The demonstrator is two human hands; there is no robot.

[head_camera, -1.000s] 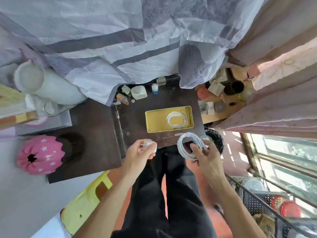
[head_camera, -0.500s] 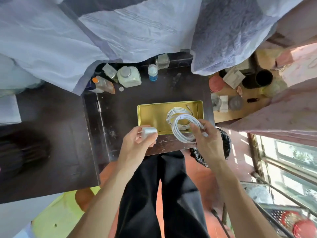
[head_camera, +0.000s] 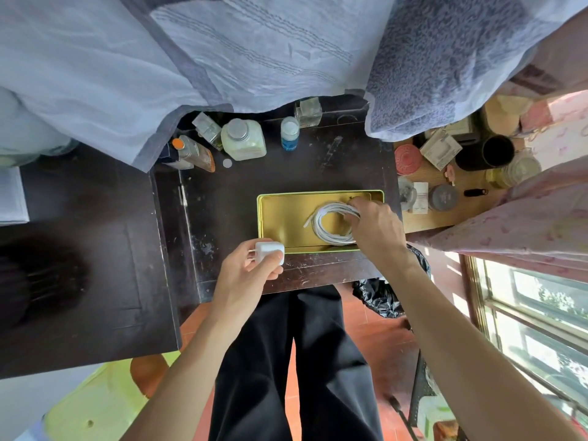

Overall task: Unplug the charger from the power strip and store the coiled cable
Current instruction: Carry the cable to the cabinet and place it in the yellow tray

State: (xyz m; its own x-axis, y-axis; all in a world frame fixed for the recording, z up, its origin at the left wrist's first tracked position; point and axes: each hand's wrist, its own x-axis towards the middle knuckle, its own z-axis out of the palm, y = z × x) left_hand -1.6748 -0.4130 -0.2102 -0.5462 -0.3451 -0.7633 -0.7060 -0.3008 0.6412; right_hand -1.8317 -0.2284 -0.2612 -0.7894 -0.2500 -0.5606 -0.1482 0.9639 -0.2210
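On the dark wooden table [head_camera: 241, 198] below my head camera, I list what I see, largest first.

Item: pale blue-grey cloth [head_camera: 191, 52], draped over the far edge of the table and covering the top of the view.

Item: black trousers [head_camera: 286, 361], seen from above at the near edge, over a red tiled floor.

Item: gold tin tray [head_camera: 280, 218], rectangular with a green rim, lying flat on the table toward its right side.

Item: my right hand [head_camera: 378, 230], reaching into the right end of the tray, fingers curled down onto the coiled cable [head_camera: 331, 224]. The white coil lies inside the tray, its right side hidden under the fingers. I cannot tell whether the fingers pinch it or only rest on it.

Item: my left hand [head_camera: 251, 275], at the near edge of the table, just beside the tray's near left corner, closed around the charger [head_camera: 269, 253]. The white cube sits between thumb and fingers, its metal prongs pointing left.

Item: bottles and jars along the far edge. A squat white bottle [head_camera: 243, 140]; a small bottle with a blue label [head_camera: 289, 135]; a bottle with an orange cap [head_camera: 194, 152], lying tilted; two clear glass bottles, one on each side of the group.

Item: black bag [head_camera: 381, 297], crumpled, below the table's right near corner.
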